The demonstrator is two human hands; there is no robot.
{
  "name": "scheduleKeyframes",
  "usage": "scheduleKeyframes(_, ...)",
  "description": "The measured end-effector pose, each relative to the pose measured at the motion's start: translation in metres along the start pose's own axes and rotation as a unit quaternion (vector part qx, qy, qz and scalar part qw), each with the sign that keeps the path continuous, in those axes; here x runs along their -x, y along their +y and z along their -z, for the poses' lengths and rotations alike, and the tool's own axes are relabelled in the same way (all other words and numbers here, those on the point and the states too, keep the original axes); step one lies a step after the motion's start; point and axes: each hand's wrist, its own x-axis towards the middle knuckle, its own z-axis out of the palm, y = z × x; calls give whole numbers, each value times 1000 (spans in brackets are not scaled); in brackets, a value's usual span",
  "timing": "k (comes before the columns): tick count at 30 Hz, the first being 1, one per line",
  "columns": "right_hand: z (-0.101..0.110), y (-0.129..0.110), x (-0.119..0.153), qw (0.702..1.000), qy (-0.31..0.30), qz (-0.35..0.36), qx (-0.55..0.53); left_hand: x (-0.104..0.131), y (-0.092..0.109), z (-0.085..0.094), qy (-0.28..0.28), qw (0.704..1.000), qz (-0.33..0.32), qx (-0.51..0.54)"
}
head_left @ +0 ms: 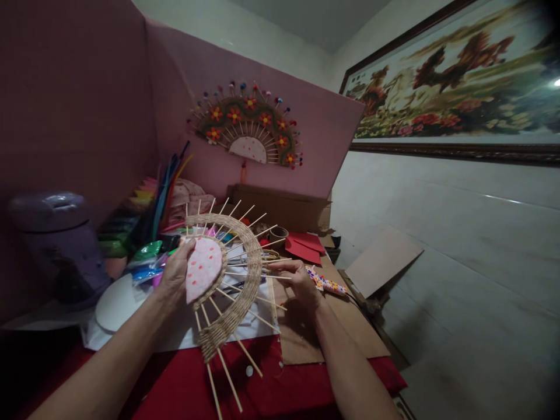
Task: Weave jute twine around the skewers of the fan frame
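Observation:
A half-round craft fan [251,274] made of thin wooden sticks and a woven twine band is held up over the table. Its centre is a half-disc of pale pink cloth [205,267] with red dots. My left hand [175,269] is closed on the straight edge of that half-disc, thumb on the front. On the fan's right side my right hand [296,281] pinches near the tip of one of the sticks, outside the woven band. The fingertips of my right hand partly cover the stick's end.
A finished fan [245,125] with felt flowers hangs on the pink board. Cardboard [332,326], red paper [305,246], a dotted glue gun [326,281] and a tape roll [279,234] lie to the right. A purple flask [61,251] and a white disc [118,303] stand left.

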Motion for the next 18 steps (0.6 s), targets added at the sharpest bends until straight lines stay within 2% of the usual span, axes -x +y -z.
scheduleKeyframes(7,-2,-1,2,999,4,4,49,0,1,-5,10,1000,17,14)
scheduleKeyframes(10,-2,-2,2,999,-4,8,39,3,2,-7,10,1000,23,14)
scheduleKeyframes(18,-2,-1,-1,1000,12,-8,12,14,7,-8,-26,998,41,26)
